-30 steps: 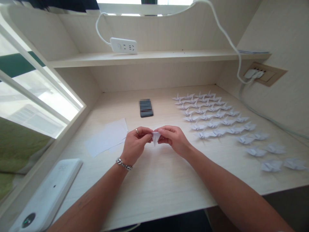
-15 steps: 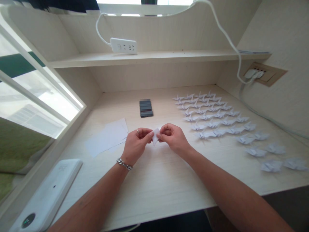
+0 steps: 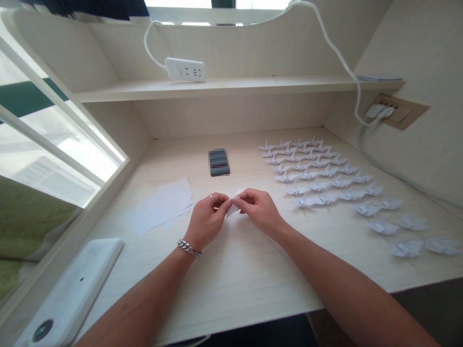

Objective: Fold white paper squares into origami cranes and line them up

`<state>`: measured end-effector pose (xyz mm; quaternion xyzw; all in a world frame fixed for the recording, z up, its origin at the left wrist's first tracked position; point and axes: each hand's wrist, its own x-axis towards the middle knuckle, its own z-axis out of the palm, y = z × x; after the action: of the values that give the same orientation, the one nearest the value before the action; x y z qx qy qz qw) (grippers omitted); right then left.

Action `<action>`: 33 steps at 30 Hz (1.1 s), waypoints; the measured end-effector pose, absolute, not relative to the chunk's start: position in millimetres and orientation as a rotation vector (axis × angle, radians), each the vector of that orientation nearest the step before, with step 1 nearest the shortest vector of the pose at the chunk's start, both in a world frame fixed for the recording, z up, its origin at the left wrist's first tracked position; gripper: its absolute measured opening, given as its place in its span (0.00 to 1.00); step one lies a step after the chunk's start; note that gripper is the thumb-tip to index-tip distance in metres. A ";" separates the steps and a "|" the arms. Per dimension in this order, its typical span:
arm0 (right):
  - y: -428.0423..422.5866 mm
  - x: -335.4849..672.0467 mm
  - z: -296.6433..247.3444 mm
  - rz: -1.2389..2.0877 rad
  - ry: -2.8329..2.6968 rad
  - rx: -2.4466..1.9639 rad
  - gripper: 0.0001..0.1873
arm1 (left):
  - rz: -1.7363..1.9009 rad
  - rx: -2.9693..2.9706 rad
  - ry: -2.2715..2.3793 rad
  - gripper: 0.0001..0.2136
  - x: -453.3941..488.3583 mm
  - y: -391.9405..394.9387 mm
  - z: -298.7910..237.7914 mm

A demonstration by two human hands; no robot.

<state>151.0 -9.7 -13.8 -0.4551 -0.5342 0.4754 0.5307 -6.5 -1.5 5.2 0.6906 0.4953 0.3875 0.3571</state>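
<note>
A small folded piece of white paper (image 3: pixel 232 210) is pinched above the desk, its lower point sticking out below the fingertips. My left hand (image 3: pixel 209 212), with a ring and a chain bracelet, grips its left side between thumb and fingers. From the other side, my right hand (image 3: pixel 259 208) pinches the paper near its top, the thumbs almost meeting. The fingers cover much of the paper's upper part. Loose white paper sheets (image 3: pixel 159 206) lie just left of my left hand. To the right stand rows of folded white paper cranes (image 3: pixel 318 185).
A dark pixelated object (image 3: pixel 219 162) lies behind my hands. At the front left rests a long white device (image 3: pixel 72 289) with a round dark button. A white power strip (image 3: pixel 185 70) is on the shelf (image 3: pixel 235 87), and a white cable (image 3: pixel 336 48) runs to the wall socket (image 3: pixel 401 112).
My thumbs have come closer together over the folded paper, which now shows less of its face and is tilted. My left hand has shifted slightly right.
</note>
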 end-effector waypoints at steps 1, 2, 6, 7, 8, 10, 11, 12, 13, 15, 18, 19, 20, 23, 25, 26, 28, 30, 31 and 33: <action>-9.5 150.8 -14.0 1.108 -1.264 -1.090 0.12 | 1.006 1.783 1.266 0.10 -5.6 -2.6 5.4; -9.3 150.8 -14.0 1.092 -1.239 -1.093 0.12 | 1.006 1.775 1.250 0.10 -4.9 -3.4 5.0; -7.7 152.5 -14.1 1.090 -1.146 -1.099 0.13 | 0.951 1.768 1.217 0.11 -5.8 -1.5 2.2; -7.3 153.4 -14.3 1.079 -1.157 -1.104 0.13 | 0.973 1.764 1.227 0.11 -7.0 -0.1 1.9; -7.0 154.3 -14.5 1.067 -1.190 -1.112 0.12 | 1.014 1.752 1.236 0.11 -8.4 1.3 2.0; -7.1 155.7 -14.6 1.046 -1.303 -1.143 0.10 | 1.098 1.723 1.251 0.11 -11.0 3.4 2.8; -7.6 156.1 -14.2 1.036 -1.362 -1.162 0.10 | 1.120 1.719 1.257 0.11 -11.9 3.8 3.4; -8.4 156.2 -13.4 1.029 -1.409 -1.173 0.09 | 1.127 1.726 1.262 0.11 -12.3 3.7 4.1; -9.4 156.1 -12.4 1.021 -1.440 -1.175 0.09 | 1.120 1.744 1.263 0.10 -12.4 3.1 4.6; -11.5 155.6 -10.0 1.000 -1.454 -1.137 0.09 | 1.100 1.795 1.258 0.09 -11.4 1.0 5.1; -14.1 155.2 -7.2 0.938 -1.476 -1.113 0.06 | 1.094 1.852 1.232 0.07 -9.6 -1.9 4.9; -14.7 155.2 -6.8 0.910 -1.485 -1.120 0.06 | 1.102 1.862 1.228 0.07 -9.4 -2.4 4.7; -15.3 155.1 -6.5 0.885 -1.492 -1.126 0.05 | 1.113 1.870 1.226 0.07 -9.3 -2.8 4.7; -17.5 153.9 -5.1 0.831 -1.518 -1.128 0.04 | 1.148 1.909 1.219 0.06 -9.9 -3.8 5.5; -19.6 152.4 -3.1 0.791 -1.548 -1.126 0.04 | 1.174 1.948 1.216 0.05 -10.4 -4.8 6.9; -20.8 151.5 -1.8 0.768 -1.563 -1.125 0.04 | 1.185 1.967 1.217 0.04 -10.5 -5.4 7.6; -22.7 150.2 0.7 0.739 -1.588 -1.129 0.05 | 1.206 1.988 1.232 0.04 -10.6 -6.1 9.0; -23.9 149.8 2.6 0.735 -1.610 -1.144 0.05 | 1.199 1.975 1.256 0.04 -10.7 -5.8 9.9; -24.1 149.9 3.1 0.732 -1.619 -1.154 0.05 | 1.182 1.949 1.263 0.05 -10.9 -5.2 10.0; -24.0 150.8 3.4 0.709 -1.620 -1.178 0.05 | 1.146 1.865 1.255 0.06 -11.3 -3.5 10.0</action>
<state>150.8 -24.0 3.4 -0.4844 -0.6661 0.2915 0.4865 -11.3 -3.5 10.0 0.7041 0.4739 0.4326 0.3041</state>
